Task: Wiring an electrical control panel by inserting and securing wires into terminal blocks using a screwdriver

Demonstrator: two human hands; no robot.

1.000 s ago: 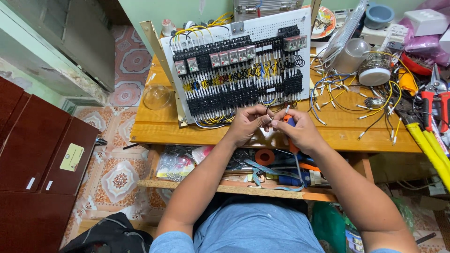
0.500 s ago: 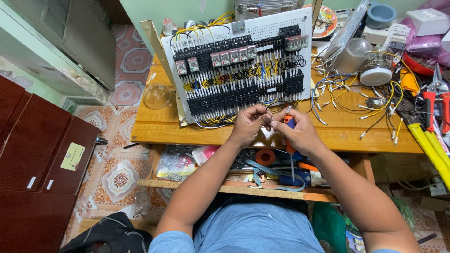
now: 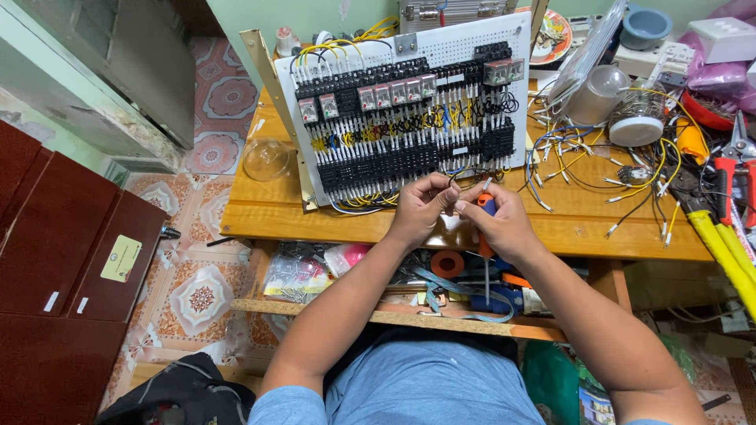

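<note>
Wiring panel (image 3: 409,110) stood tilted on the wooden table (image 3: 260,212), unmoved since the earlier frame. Both hands stayed together below it: the left hand (image 3: 421,208) pinching a thin black wire (image 3: 453,179), the right hand (image 3: 500,224) gripping an orange-handled screwdriver (image 3: 487,206).

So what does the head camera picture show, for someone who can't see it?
A person's left hand and right hand pinch a thin wire together over a wooden table, the right also holding a screwdriver. Just behind stands a white wiring panel; loose wires lie right.
</note>
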